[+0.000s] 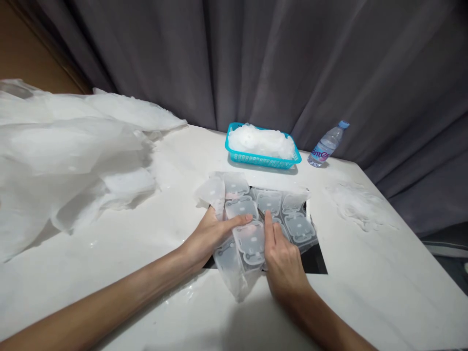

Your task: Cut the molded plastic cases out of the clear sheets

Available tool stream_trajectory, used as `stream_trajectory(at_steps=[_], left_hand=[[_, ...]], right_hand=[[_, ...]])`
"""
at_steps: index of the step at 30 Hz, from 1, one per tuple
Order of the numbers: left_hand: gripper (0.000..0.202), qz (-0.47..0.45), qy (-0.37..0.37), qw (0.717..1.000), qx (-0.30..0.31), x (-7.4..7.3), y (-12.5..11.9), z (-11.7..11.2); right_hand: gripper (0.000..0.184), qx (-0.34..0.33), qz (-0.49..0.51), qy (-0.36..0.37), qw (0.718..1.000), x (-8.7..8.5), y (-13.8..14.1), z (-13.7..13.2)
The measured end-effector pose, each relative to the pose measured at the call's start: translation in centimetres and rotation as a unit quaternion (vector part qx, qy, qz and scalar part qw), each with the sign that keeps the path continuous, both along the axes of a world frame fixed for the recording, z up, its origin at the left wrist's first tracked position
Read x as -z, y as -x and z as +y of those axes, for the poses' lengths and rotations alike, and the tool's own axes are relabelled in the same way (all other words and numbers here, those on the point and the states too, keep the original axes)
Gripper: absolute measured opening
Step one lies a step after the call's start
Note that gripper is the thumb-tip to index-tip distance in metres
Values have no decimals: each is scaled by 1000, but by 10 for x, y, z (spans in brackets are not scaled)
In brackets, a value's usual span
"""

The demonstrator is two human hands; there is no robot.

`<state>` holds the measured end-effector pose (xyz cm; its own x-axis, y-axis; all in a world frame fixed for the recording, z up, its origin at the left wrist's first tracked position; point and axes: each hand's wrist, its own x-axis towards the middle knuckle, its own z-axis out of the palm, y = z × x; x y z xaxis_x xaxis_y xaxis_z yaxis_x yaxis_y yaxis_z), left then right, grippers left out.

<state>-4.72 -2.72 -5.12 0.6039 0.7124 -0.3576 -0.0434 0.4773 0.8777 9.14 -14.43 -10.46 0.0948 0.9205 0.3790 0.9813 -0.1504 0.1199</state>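
Note:
A translucent plastic sheet (pixel 249 239) with several rounded-square cells lies across a black mat (pixel 315 261) on the white table. My left hand (pixel 215 226) grips its left part, thumb pressed on top and fingers hidden beneath. The sheet's left edge is bent up beside that hand. My right hand (pixel 283 256) is closed at the middle of the sheet, index finger stretched along a thin dark blade-like tool (pixel 261 213). Only the tool's tip shows, between two columns of cells; its handle is hidden in the hand.
A large heap of translucent white plastic sheets (pixel 73 151) covers the table's left side. Behind the mat stand a turquoise basket (pixel 261 160) of white plastic pieces and a water bottle (pixel 326 146). Thin clear scraps (pixel 360 204) lie on the right. A grey curtain (pixel 256 63) hangs behind.

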Motion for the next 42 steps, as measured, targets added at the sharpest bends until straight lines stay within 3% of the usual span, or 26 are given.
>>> stream_trajectory(at_steps=[4, 9, 15, 27, 36, 42], left_hand=[[62, -1, 18, 1000, -16, 1, 0, 0], [57, 1, 15, 1000, -26, -1, -1, -3], [69, 13, 26, 998, -48, 1, -1, -6], [59, 13, 22, 998, -64, -8, -2, -12], [46, -10, 7, 997, -78, -3, -1, -12], [45, -14, 2, 996, -85, -3, -2, -12]], right_hand=[[76, -5, -16, -7, 1000, -1, -1, 0], [72, 17, -22, -8, 1000, -2, 3, -3], [68, 32, -17, -15, 999, -4, 6, -6], [64, 5, -30, -43, 999, -10, 3, -4], [71, -10, -1, -49, 999, -11, 1, -12], [61, -16, -44, -84, 995, -20, 4, -14]])
